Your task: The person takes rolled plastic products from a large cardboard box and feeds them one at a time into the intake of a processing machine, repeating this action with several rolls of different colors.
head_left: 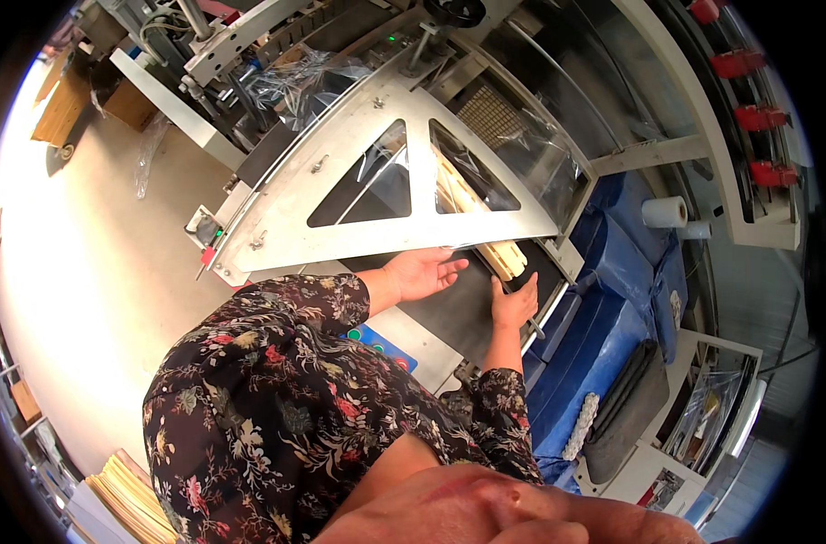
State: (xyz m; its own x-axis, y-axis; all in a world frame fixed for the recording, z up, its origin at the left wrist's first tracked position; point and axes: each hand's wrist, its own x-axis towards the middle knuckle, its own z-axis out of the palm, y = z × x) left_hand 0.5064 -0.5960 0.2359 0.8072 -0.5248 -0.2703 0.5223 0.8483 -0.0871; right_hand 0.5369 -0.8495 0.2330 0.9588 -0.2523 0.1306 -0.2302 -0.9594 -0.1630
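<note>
A bundle of pale wooden strips [503, 260] lies on a black belt [431, 317] and runs beneath a light metal guard plate [295, 227] with two triangular windows. More of the wood shows through the right-hand window. Close to the bundle's near end is my right hand [515, 306], thumb and fingers apart; whether it touches the wood I cannot tell. My left hand [419, 274] is at the plate's near edge, left of the strips, with fingers stretched out and nothing in them.
Clear film [309, 82] hangs about the machine behind the plate. A blue button panel [381, 347] sits in front of the belt. To the right are blue covered bundles [567, 363], white rolls [665, 213] and a frame with red clamps [762, 118]. Cardboard boxes [127, 104] stand far left.
</note>
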